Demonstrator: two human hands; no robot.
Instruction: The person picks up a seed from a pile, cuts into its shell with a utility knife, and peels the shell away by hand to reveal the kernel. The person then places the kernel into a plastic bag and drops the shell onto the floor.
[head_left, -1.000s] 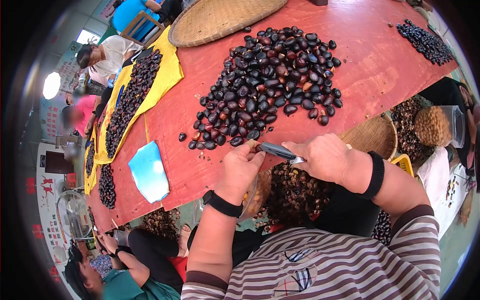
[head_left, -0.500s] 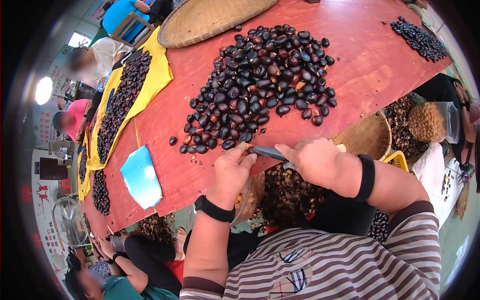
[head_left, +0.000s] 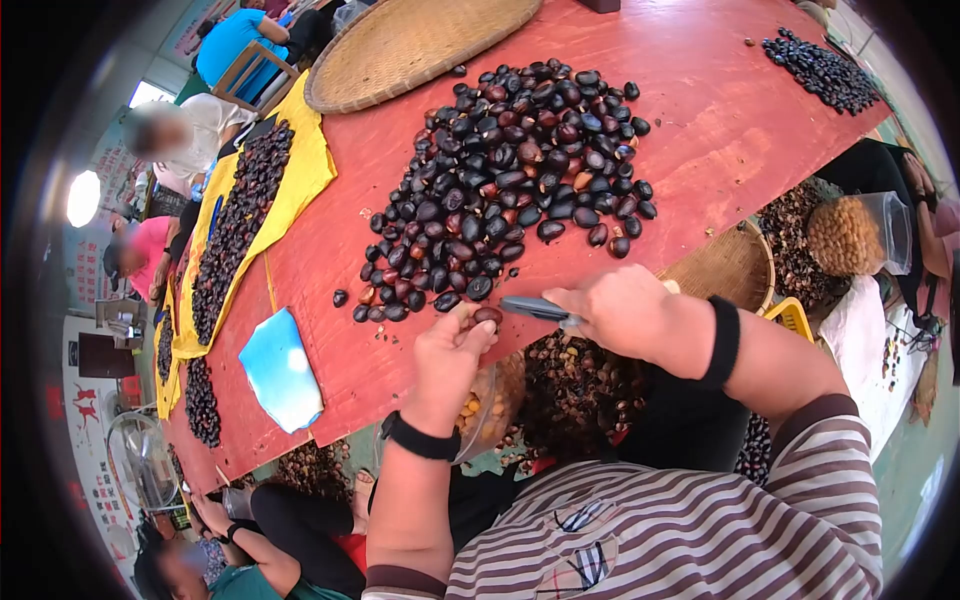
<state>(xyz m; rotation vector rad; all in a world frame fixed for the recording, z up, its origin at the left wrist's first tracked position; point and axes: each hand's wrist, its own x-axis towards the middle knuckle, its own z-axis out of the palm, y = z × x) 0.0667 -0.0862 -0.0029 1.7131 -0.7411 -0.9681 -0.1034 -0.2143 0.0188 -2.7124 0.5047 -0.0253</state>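
Note:
Between the fingertips of my left hand (head_left: 448, 345) is a single dark reddish-brown nut (head_left: 488, 316). My right hand (head_left: 622, 312) is closed around a grey knife (head_left: 534, 307), whose end points left toward the nut with a small gap between them. Both hands are over the near edge of the red table (head_left: 690, 130). Just beyond them lies a big pile of shiny dark nuts (head_left: 500, 180). Below the hands, a clear container (head_left: 490, 410) holds yellowish kernels, beside a heap of dark shells (head_left: 580, 400).
A flat woven tray (head_left: 400, 55) lies at the far side. Yellow cloth (head_left: 315, 165) with more nuts and a blue-white pad (head_left: 282, 370) are on the left. To the right are a basket (head_left: 725, 270) and a bag of kernels (head_left: 848, 238). Other people sit around the table.
The knife has drawn back from the nut, leaving a gap. My left hand has shifted slightly down and left, and more of the nut shows.

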